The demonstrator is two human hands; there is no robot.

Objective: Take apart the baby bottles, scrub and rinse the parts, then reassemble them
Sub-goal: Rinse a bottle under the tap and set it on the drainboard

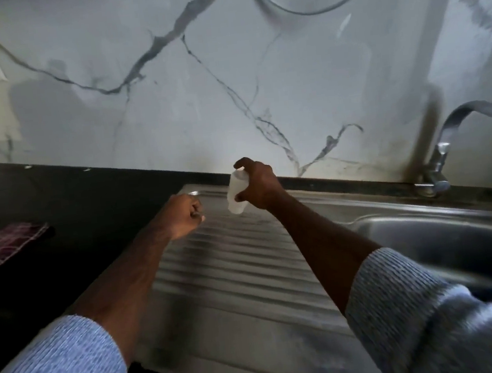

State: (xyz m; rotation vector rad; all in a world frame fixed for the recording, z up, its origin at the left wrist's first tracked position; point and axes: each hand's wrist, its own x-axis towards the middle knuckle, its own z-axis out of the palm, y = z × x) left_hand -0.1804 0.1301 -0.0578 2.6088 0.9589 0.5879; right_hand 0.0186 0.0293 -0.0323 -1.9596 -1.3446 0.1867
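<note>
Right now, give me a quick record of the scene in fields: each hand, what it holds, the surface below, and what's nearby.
right hand: fingers grip a small clear bottle part, held above the drainboard
left hand: fingers curled in a fist; contents too blurred to tell
surface: ribbed steel drainboard
sink basin: right of the drainboard
faucet: behind the basin, no water visible
checked cloth: on the dark counter, far left

The drainboard (241, 265) sits in the middle of the frame. The sink (444, 235) lies to its right, with the tap (447, 147) above it. The bench (68, 211) lies to the left, and a cloth (5, 245) rests on it at the left edge. The wall (199, 100) fills the top.
</note>
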